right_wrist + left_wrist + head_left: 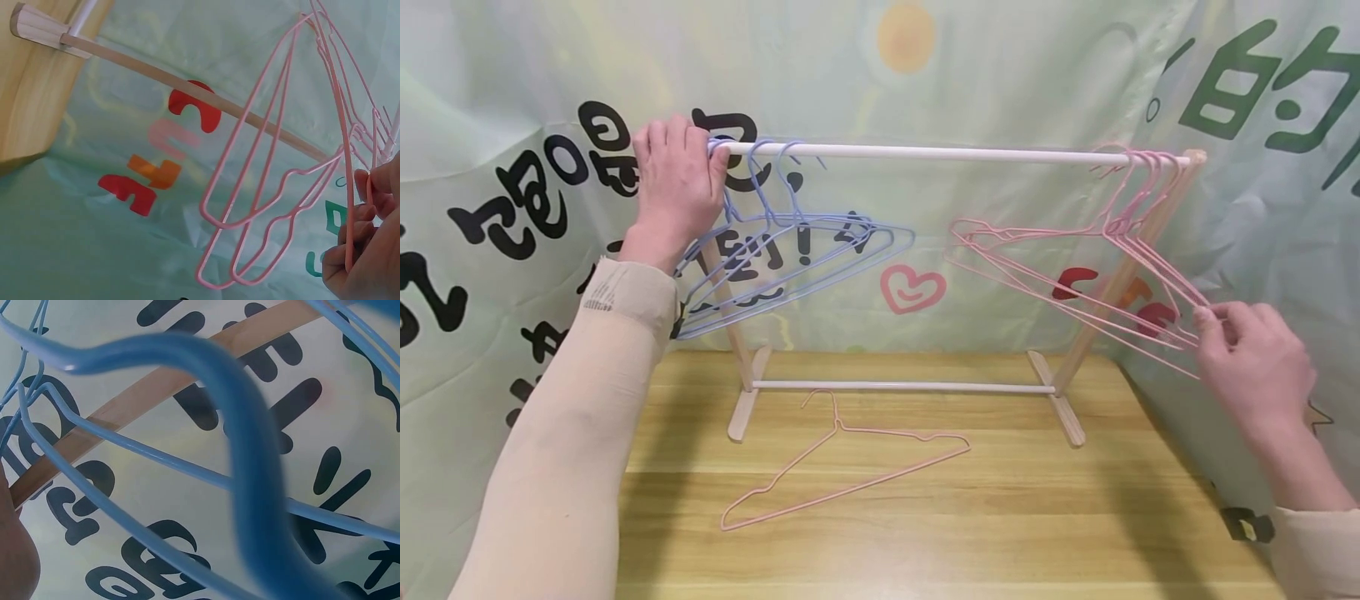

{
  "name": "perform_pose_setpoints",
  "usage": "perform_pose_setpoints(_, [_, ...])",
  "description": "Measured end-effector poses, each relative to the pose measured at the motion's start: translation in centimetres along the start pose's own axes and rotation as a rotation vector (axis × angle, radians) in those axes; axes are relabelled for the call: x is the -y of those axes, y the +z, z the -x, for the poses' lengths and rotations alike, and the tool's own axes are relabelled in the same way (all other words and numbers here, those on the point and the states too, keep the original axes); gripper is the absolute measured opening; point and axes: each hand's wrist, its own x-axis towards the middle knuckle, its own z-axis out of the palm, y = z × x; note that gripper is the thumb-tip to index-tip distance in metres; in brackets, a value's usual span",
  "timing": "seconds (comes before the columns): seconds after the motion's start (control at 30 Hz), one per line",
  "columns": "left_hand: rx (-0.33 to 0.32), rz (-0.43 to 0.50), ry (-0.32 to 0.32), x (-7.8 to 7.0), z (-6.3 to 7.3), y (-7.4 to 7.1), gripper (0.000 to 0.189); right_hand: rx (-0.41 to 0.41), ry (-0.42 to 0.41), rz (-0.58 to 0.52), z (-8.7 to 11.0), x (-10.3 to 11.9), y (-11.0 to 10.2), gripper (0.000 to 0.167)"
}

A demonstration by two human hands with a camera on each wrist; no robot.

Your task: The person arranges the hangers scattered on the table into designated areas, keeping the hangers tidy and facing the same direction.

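My left hand (677, 175) rests over the upper left end of a small wooden rack, its fingers bent over the end of the white top bar (925, 153). Several blue hangers (769, 218) hang close by that hand; one blue wire (253, 462) crosses large and blurred in the left wrist view. At the right end, several pink hangers (1122, 227) hang by their hooks. My right hand (1258, 362) pinches the outer corner of a pink hanger (341, 131) between thumb and fingers. The left fingertips are hidden behind the bar's end.
Another pink hanger (850, 488) lies flat on the wooden table (1037, 533) before the rack. The rack's feet (1056, 400) stand near the table's back edge, joined by a low white rod (895, 386). A printed cloth (1015, 67) hangs behind and at both sides.
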Motion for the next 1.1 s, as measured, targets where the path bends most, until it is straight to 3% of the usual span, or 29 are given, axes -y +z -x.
perform_pose_setpoints(0.43, [-0.019, 0.001, 0.005, 0.1, -0.1, -0.1, 0.058, -0.022, -0.008, -0.056, 0.1, -0.5, 0.8, 0.043])
perform_pose_setpoints(0.77, [0.004, -0.005, -0.005, 0.0, 0.0, -0.1, 0.057, -0.072, -0.053, -0.056, 0.6, -0.7, 1.6, 0.041])
perform_pose_setpoints(1.1, [-0.021, 0.003, 0.012, 0.0, 0.0, 0.0, 0.056, -0.300, -0.173, -0.228, 1.4, -0.2, 2.9, 0.034])
